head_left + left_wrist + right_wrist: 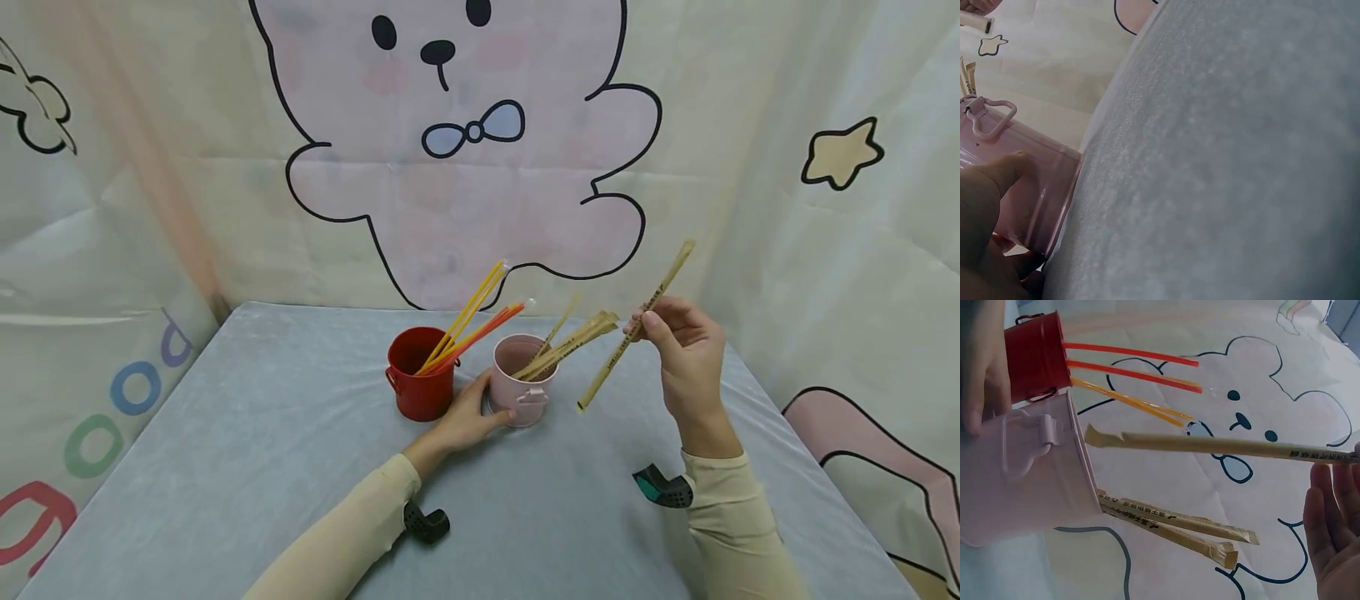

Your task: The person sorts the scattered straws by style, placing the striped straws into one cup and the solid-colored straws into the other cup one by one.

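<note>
My left hand point(465, 419) holds the lower side of a small pink bucket point(519, 402), thumb at the front. In the left wrist view that thumb lies along the bucket's wall point(1035, 181), below its small handle. Several brown paper-wrapped straws point(576, 342) lean out of the bucket to the right. Raised to the right of the bucket, my right hand point(688, 354) pinches one paper-wrapped straw point(611, 363) between thumb and fingers. This straw tilts, its lower end towards the bucket. In the right wrist view its far end overlaps the bucket's rim point(1082, 456).
A red bucket point(422, 402) stands left of the pink one, close beside my left hand, with yellow straws point(474, 307) and orange straws point(480, 337) leaning out. A pale blue cloth point(300, 433) covers the table. Printed curtains point(225, 100) hang behind and at the sides.
</note>
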The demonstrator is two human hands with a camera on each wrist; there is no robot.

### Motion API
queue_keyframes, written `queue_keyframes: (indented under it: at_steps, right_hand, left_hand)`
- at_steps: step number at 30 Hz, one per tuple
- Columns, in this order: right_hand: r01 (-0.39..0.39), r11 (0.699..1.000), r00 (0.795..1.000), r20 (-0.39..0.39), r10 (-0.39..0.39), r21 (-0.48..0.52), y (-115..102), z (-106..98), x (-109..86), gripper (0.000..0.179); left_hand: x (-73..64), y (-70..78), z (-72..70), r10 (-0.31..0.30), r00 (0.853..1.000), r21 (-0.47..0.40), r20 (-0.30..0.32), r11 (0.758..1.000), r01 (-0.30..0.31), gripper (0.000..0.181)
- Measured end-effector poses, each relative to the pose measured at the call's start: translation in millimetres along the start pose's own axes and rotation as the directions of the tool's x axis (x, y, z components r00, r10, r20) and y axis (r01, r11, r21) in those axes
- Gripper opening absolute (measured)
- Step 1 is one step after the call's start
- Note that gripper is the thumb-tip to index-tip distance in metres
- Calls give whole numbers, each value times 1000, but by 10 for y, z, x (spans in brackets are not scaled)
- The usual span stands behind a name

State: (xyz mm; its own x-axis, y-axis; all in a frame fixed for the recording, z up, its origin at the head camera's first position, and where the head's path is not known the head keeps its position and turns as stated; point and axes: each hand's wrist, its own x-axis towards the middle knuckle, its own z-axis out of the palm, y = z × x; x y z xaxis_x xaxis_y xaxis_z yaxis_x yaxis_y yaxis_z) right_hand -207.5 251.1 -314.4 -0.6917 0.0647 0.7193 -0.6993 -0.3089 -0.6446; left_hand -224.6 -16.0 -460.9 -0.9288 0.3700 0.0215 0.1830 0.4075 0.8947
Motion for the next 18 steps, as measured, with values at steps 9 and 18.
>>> queue_keyframes:
  at_steps: [9,18]
  right_hand:
    - [46,998,990,-133,-42,32,-26,44,35,16]
    - [9,1000,987,-159,-4,28,45,84,-16,15]
  left_hand:
    - [1,39,-17,12,1000,19,-6,1000,-12,79]
    - [-3,16,-15,2,1000,9,4,1000,-2,79]
